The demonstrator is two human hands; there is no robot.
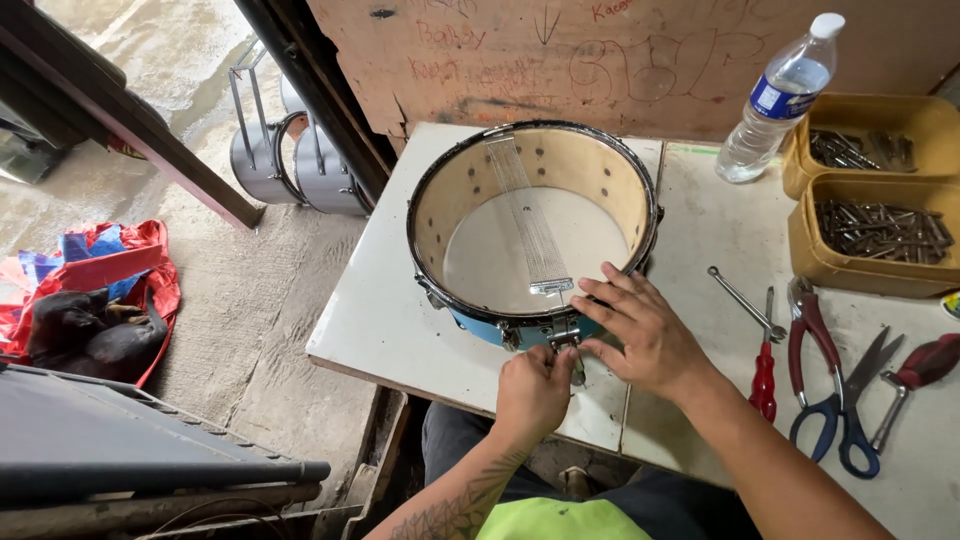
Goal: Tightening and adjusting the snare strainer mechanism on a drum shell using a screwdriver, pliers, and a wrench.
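While my right hand [645, 335] lies spread open on the rim to steady the blue snare drum [535, 225] on the tabletop [390, 320], my left hand [533, 390] pinches closed on its metal strainer [563, 330] at the near edge.

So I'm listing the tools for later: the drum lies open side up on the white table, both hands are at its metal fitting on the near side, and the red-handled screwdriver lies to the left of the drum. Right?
Not quite: the red-handled screwdriver lies to the right of the drum, beside the pliers, as the head view shows. The rest holds.
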